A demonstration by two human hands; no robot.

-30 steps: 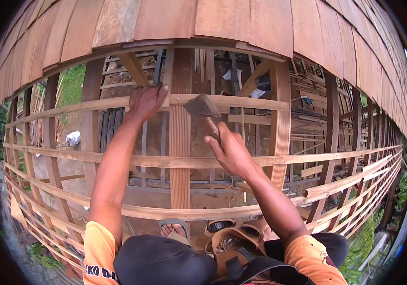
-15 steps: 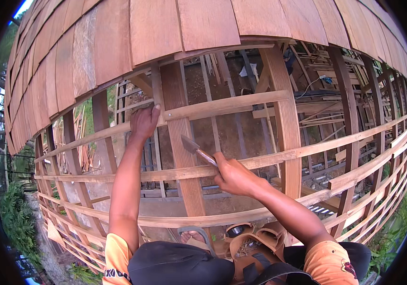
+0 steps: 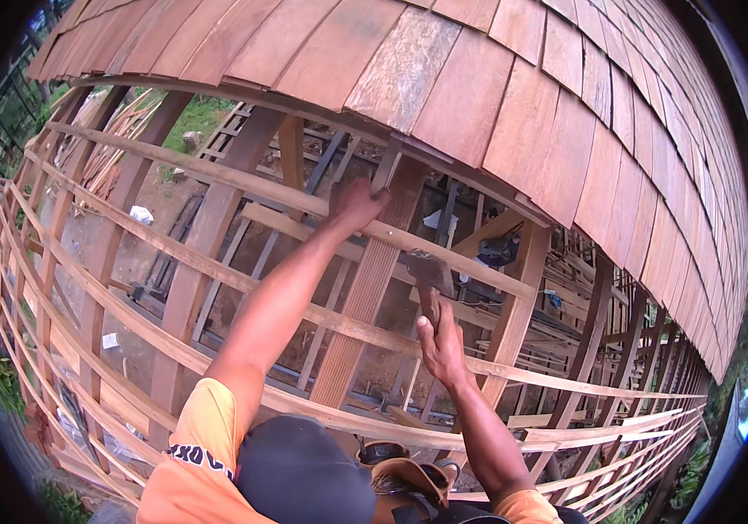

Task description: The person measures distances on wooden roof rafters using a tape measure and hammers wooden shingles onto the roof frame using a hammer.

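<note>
My left hand [image 3: 358,204] is closed round the lower end of a short narrow wooden strip [image 3: 385,168], at a long horizontal batten [image 3: 282,189]. The strip's upper end reaches the underside of the wooden shingles [image 3: 457,96]. To the right, my right hand [image 3: 444,345] grips a hatchet [image 3: 429,271] by its handle, the dark metal head up near the batten, beside a sloping rafter [image 3: 365,297]. The fingers of my left hand partly hide the strip's lower end.
More battens [image 3: 217,275] run across the rafters, with open gaps between them. Through the gaps, stacked lumber [image 3: 116,144] and bare ground show below. A brown tool pouch [image 3: 411,479] hangs at my waist. Green plants [image 3: 3,380] grow at the lower left.
My view has turned and shifted left, so the roof now slopes down to the right. The hatchet has swung upright, closer to the upper batten. My left hand stays at the strip.
</note>
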